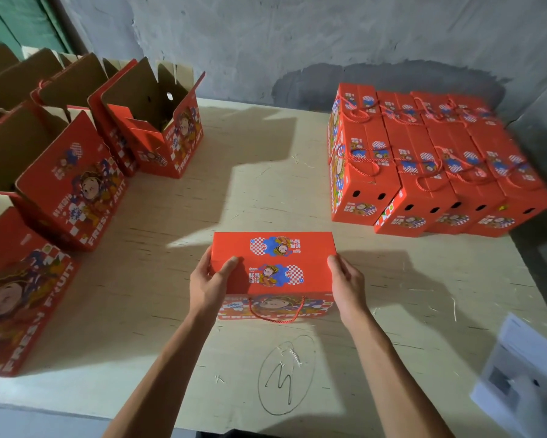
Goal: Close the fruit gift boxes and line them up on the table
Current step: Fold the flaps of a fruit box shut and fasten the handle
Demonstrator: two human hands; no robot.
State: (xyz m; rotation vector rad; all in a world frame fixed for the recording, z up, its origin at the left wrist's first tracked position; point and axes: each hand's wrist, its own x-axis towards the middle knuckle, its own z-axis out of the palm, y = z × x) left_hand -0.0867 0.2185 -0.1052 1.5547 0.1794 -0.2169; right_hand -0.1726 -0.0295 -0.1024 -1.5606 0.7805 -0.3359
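Gift box [273,263] closed on counter [234,191]. I see left hand [207,284] and right hand [348,287] gripping its ends.

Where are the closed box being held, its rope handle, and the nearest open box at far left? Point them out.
closed box [275,263], head view, on its red top panel.
rope handle [277,317], head view, on the hanging loop's bottom.
nearest open box [19,305], head view, on its printed side.

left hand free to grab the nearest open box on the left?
Probably not right away: the left hand grips the closed box together with the right hand. The bare table towards the open box shows nothing in the way.
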